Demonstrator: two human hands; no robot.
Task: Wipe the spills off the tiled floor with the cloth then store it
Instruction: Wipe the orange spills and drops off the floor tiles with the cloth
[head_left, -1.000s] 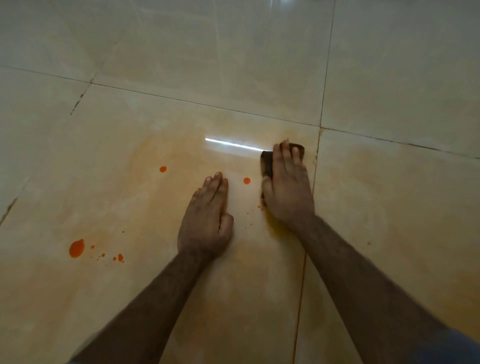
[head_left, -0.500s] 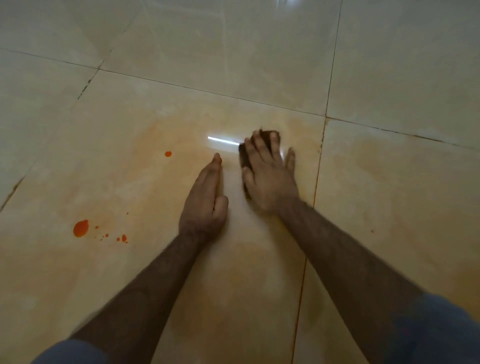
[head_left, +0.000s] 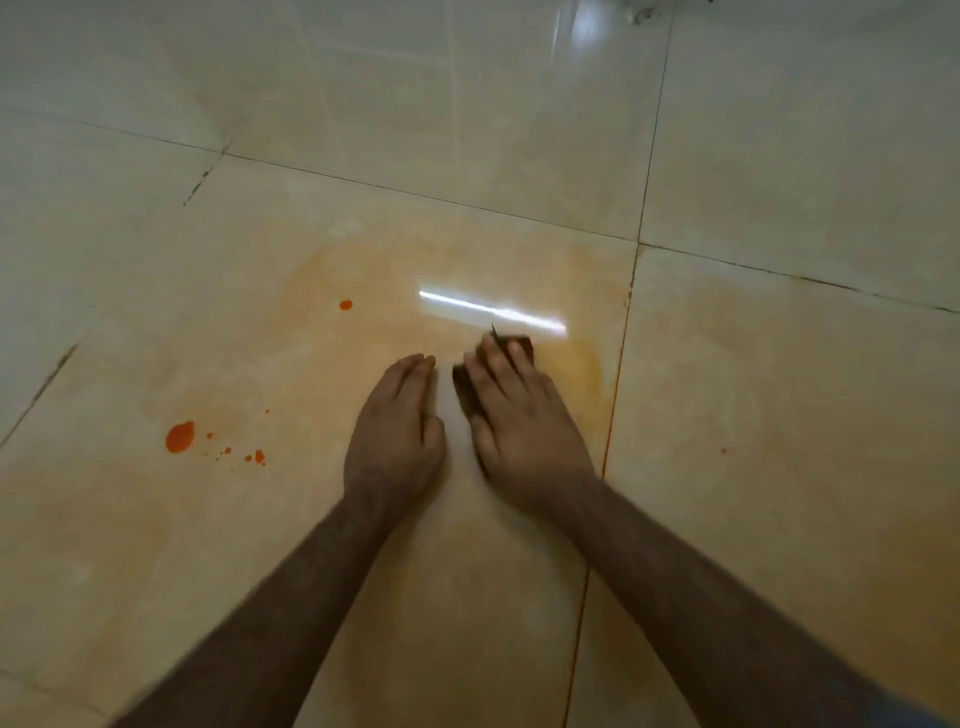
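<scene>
The right hand (head_left: 524, 421) lay flat, fingers extended, pressing the dark cloth (head_left: 519, 347) onto the tiled floor (head_left: 779, 389); it had drawn back leftward, beside the flat, empty left hand (head_left: 397, 431). The drop formerly between them was gone. Orange spills (head_left: 180, 436) remained well left, so wiping was judged incomplete.

— What sort of place was it?

— Indoors, most likely a room in a home, though only the tiled floor (head_left: 779, 156) showed. It was laid in large glossy cream tiles with thin dark grout lines (head_left: 426, 195).

— What else told you that?

— A long bright streak (head_left: 491, 310) on the middle tile looked like a tube light mirrored from above, and another sheen (head_left: 589, 23) lay at the far edge. No walls or furniture were in sight.
</scene>
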